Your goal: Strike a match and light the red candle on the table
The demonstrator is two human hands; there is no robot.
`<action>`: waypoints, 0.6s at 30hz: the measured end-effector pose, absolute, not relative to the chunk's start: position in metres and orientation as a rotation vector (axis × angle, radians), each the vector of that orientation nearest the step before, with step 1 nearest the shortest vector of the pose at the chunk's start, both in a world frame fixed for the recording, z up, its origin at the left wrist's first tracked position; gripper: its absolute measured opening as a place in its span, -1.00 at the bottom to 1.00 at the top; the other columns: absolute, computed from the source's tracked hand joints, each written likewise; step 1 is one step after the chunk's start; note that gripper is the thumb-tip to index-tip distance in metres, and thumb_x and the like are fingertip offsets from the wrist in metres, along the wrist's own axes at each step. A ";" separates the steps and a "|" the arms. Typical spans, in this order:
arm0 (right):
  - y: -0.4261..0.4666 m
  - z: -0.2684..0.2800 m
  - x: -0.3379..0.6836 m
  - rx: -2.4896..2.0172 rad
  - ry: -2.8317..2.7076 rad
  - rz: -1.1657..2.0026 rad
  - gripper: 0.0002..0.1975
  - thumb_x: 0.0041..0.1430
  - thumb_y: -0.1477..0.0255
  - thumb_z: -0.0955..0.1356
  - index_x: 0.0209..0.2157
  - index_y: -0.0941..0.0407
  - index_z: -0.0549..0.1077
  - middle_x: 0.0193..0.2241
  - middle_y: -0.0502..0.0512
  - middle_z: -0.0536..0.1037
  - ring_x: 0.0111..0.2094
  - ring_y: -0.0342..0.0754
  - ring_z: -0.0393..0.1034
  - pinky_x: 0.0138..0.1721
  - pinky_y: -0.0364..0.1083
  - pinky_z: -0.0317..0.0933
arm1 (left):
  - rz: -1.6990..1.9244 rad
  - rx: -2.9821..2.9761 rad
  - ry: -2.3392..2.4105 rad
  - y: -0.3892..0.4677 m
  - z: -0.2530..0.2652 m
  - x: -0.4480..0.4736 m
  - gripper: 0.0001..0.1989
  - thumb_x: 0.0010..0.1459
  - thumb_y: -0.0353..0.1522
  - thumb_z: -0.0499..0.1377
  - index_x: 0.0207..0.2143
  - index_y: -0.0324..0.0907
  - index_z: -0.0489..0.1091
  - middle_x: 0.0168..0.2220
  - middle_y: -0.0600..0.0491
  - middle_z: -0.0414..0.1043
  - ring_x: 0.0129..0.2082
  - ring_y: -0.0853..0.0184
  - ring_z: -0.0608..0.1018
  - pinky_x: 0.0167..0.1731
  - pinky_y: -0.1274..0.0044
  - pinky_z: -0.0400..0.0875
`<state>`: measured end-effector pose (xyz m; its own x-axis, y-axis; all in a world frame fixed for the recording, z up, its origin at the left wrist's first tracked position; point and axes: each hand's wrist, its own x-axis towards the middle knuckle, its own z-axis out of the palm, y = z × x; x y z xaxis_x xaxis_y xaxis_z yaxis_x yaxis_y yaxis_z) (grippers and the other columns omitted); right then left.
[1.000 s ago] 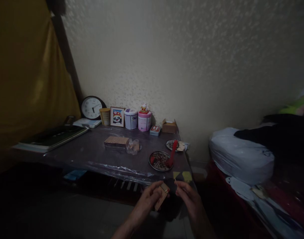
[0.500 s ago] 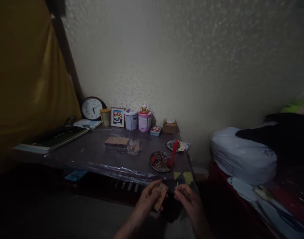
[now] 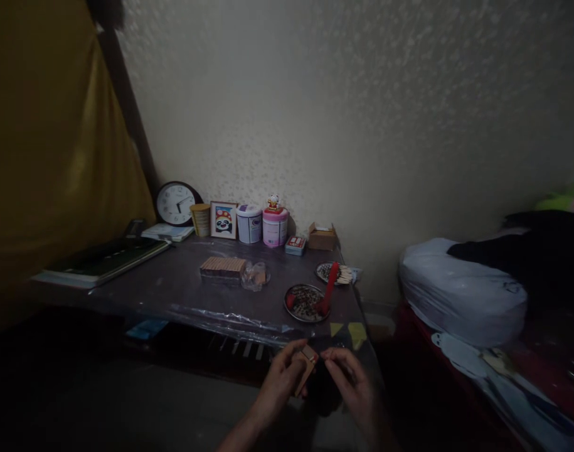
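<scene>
You are holding a small matchbox (image 3: 308,364) in your left hand (image 3: 278,381), below the near edge of the table (image 3: 174,292), toward its right end. Your left grip is clamping on the box, the thumb lying along its face, and reddish match heads (image 3: 315,358) are showing at its upper right end. Your right hand (image 3: 355,380) is hovering just beside that end, thumb and fingertips bunching close together; in this gloom you cannot tell whether that grip is closing on anything.

Ahead of your hands, a round plate (image 3: 287,309) is lying near the table's right end, bearing dark and pale bits, and a long red object (image 3: 330,285) is slanting up from it. Just behind, a second plate (image 3: 318,276) is holding similar bits, with pale sticks (image 3: 345,274) fanning out at its right side. Left of the plates, a row of small boxes (image 3: 223,267) is sitting beside a crumpled clear bag (image 3: 253,277). Toward the wall, a white tin (image 3: 249,226) and a pink tin (image 3: 275,230) are standing side by side.
</scene>
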<state>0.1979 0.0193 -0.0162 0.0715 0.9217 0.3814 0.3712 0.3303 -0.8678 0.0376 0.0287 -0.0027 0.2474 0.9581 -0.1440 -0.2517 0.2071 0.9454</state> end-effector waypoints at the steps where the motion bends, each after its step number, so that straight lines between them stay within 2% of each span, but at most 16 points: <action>1: 0.018 -0.015 0.197 -1.219 -1.543 0.657 -0.82 0.11 0.26 0.32 -0.39 0.06 0.46 -0.36 0.06 0.58 -0.27 -0.04 0.48 -0.22 -0.14 0.33 | 1.044 0.986 0.924 0.029 -0.004 0.038 -0.41 -0.13 -0.22 0.11 -0.04 -0.35 0.19 -0.50 0.12 0.35 -0.68 0.49 0.31 -0.66 0.59 0.19; 8: 0.014 -0.008 0.189 -1.207 -1.717 0.568 -0.87 0.13 0.35 0.30 -0.41 0.07 0.46 -0.36 0.08 0.57 -0.28 -0.03 0.47 -0.23 -0.11 0.32 | 1.079 1.073 0.921 0.032 -0.016 0.042 -0.46 -0.06 -0.23 0.10 -0.02 -0.32 0.22 -0.52 0.14 0.30 -0.68 0.48 0.28 -0.67 0.59 0.21; 14: 0.014 -0.009 0.193 -1.200 -1.561 0.627 -0.82 0.10 0.25 0.32 -0.41 0.06 0.45 -0.29 0.09 0.57 -0.22 -0.03 0.46 -0.19 -0.12 0.34 | 1.072 1.039 0.888 0.033 -0.018 0.040 -0.45 -0.08 -0.22 0.12 -0.02 -0.29 0.22 -0.40 0.07 0.35 -0.64 0.48 0.31 -0.66 0.60 0.23; 16: 0.016 -0.006 0.196 -1.194 -1.450 0.635 -0.78 0.05 0.19 0.34 -0.45 0.06 0.44 -0.35 0.08 0.57 -0.28 -0.04 0.48 -0.26 -0.13 0.37 | 1.069 1.003 0.911 0.033 -0.015 0.039 -0.45 -0.09 -0.22 0.13 -0.03 -0.28 0.22 -0.36 0.04 0.36 -0.62 0.48 0.33 -0.65 0.59 0.24; 18: 0.017 -0.001 0.198 -1.209 -1.377 0.634 -0.75 0.01 0.16 0.36 -0.51 0.06 0.43 -0.51 0.03 0.55 -0.41 -0.06 0.48 -0.37 -0.15 0.37 | 1.073 0.975 0.930 0.033 -0.012 0.038 -0.46 -0.10 -0.23 0.12 -0.04 -0.27 0.23 -0.34 0.04 0.36 -0.62 0.48 0.33 -0.64 0.59 0.24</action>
